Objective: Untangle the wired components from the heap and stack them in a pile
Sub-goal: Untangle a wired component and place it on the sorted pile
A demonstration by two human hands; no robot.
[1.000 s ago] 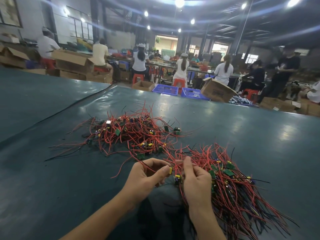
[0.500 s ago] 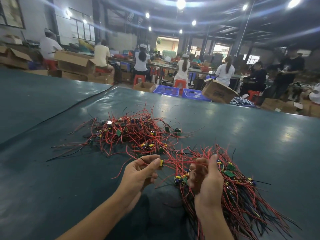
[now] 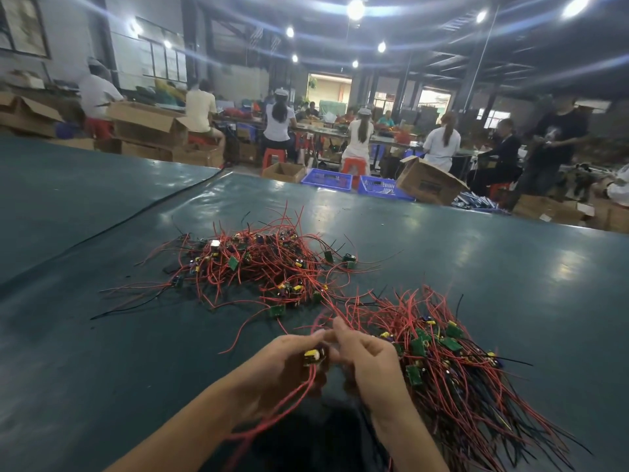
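A tangled heap point(image 3: 258, 264) of red-wired components lies in the middle of the dark green table point(image 3: 493, 267). A sorted pile point(image 3: 452, 362) of the same parts, wires fanning toward me, lies at the right. My left hand point(image 3: 286, 373) grips one wired component point(image 3: 313, 357), a small board with a yellow part; its red wires trail down toward me. My right hand point(image 3: 364, 359) meets it fingertip to fingertip, pinching red wire beside the pile's left edge.
Beyond the table's far edge stand cardboard boxes point(image 3: 425, 182) and blue crates point(image 3: 328, 180). Several people sit at benches behind them. A seam point(image 3: 163, 202) runs diagonally between two table covers at the left.
My left hand has pulled the component free and drawn it toward me, wires now trailing below. My right hand turned over and moved left to meet it.
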